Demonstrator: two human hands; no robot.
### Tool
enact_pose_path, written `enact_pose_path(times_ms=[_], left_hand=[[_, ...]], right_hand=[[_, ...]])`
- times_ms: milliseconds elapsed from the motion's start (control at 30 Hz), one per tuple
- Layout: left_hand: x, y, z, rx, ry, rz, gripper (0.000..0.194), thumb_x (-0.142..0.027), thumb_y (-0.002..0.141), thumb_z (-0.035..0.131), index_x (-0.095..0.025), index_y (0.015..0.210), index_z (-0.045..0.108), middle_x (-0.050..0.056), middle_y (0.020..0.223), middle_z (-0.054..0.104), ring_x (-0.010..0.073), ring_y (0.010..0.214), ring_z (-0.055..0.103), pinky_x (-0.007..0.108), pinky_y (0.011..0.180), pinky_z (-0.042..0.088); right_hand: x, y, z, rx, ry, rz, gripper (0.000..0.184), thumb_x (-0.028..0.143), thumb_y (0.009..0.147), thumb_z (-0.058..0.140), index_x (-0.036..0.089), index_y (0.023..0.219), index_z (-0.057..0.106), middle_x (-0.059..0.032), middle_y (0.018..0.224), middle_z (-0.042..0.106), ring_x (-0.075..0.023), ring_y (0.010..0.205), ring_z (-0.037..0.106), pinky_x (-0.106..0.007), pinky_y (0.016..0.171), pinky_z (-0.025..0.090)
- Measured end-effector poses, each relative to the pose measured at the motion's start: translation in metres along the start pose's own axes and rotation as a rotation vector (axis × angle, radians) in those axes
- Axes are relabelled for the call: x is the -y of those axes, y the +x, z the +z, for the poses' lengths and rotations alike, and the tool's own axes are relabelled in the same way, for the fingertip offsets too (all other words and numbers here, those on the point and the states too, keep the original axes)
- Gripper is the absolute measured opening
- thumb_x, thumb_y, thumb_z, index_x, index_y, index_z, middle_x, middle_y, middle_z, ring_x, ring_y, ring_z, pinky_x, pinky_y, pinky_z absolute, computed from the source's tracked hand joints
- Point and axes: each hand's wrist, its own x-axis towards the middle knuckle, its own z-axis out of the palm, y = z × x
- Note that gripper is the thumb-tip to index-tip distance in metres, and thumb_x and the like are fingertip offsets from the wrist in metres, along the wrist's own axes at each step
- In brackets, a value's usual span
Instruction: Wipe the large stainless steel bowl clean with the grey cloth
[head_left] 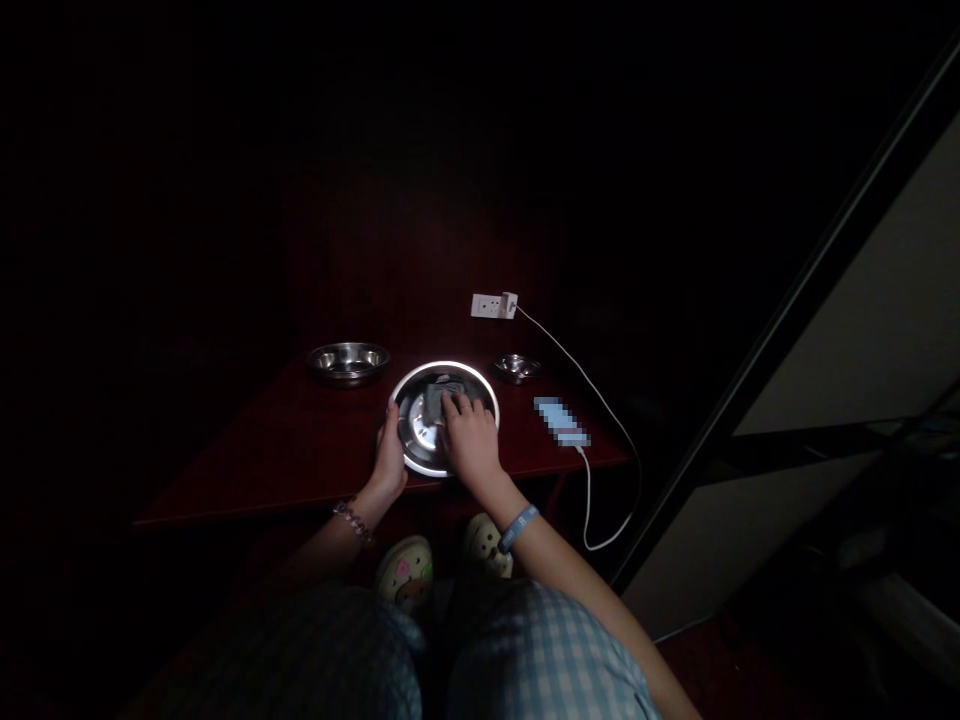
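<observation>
A round, shiny metal bowl [416, 455] is tilted toward me over the front part of the dark red table. My left hand [389, 452] grips its left rim, with the thumb near the top of the edge and the fingers behind. Inside the bowl, my right hand [472, 432] presses a grey cloth [437, 402] against the inner surface. Its fingertips lie on the cloth, and part of the cloth is hidden under them.
On the table [292, 455], metal dishes [349, 362] stand back left and a smaller metal dish [517, 368] back right. A phone [561, 422] lies at right, its white cable [611, 385] looping past the table edge to a wall socket [487, 305].
</observation>
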Motion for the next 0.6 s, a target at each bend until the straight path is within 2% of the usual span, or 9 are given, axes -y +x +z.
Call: enact_pose_path(times_ms=[100,167,267,367,500,600], left_hand=[[-0.004,-0.006,0.006,-0.118,0.011,0.005,0.045,-0.055,0.09,0.055,-0.017,0.108,0.07,0.011,0.114,0.074,0.0239,0.111,0.068,0.038,0.101,0.05],[-0.008,-0.009,0.009,-0.115,-0.018,0.009,0.045,-0.055,0.091,0.052,-0.017,0.105,0.071,0.009,0.106,0.076,0.022,0.104,0.07,0.035,0.098,0.051],[-0.012,-0.012,0.012,-0.085,-0.08,0.015,0.046,-0.054,0.094,0.046,-0.016,0.103,0.072,0.008,0.098,0.076,0.0196,0.098,0.072,0.032,0.096,0.052],[-0.013,-0.011,0.011,-0.104,-0.098,0.036,0.048,-0.054,0.095,0.045,-0.016,0.105,0.072,0.008,0.1,0.076,0.0197,0.097,0.071,0.031,0.095,0.053],[-0.011,-0.007,0.008,-0.143,-0.062,0.061,0.048,-0.056,0.092,0.05,-0.016,0.109,0.071,0.009,0.109,0.075,0.0213,0.099,0.071,0.032,0.092,0.054],[-0.009,-0.006,0.006,-0.178,-0.059,0.082,0.045,-0.054,0.089,0.056,-0.016,0.108,0.071,0.01,0.111,0.074,0.0207,0.097,0.071,0.031,0.09,0.055]], right_hand=[[0.006,-0.004,0.007,-0.008,0.137,-0.165,0.047,0.026,0.096,0.046,0.02,0.143,0.049,-0.0097,0.142,0.055,-0.0253,0.122,0.05,-0.038,0.101,0.043],[0.009,-0.006,0.013,0.003,0.209,-0.229,0.045,0.027,0.097,0.045,0.021,0.141,0.05,-0.0074,0.14,0.057,-0.0231,0.122,0.051,-0.036,0.103,0.042],[0.01,-0.008,0.017,0.023,0.264,-0.241,0.043,0.028,0.095,0.047,0.02,0.137,0.054,-0.0075,0.135,0.061,-0.0221,0.12,0.054,-0.035,0.104,0.042],[0.009,-0.008,0.016,0.055,0.286,-0.243,0.038,0.028,0.093,0.05,0.018,0.128,0.06,-0.0088,0.129,0.065,-0.021,0.118,0.057,-0.033,0.103,0.042],[0.005,-0.009,0.011,0.116,0.251,-0.193,0.032,0.031,0.093,0.05,0.018,0.118,0.065,-0.0092,0.125,0.068,-0.0216,0.114,0.06,-0.033,0.099,0.045],[0.003,-0.01,0.01,0.15,0.256,-0.199,0.034,0.03,0.093,0.05,0.02,0.122,0.063,-0.0075,0.13,0.066,-0.0212,0.12,0.058,-0.033,0.102,0.044]])
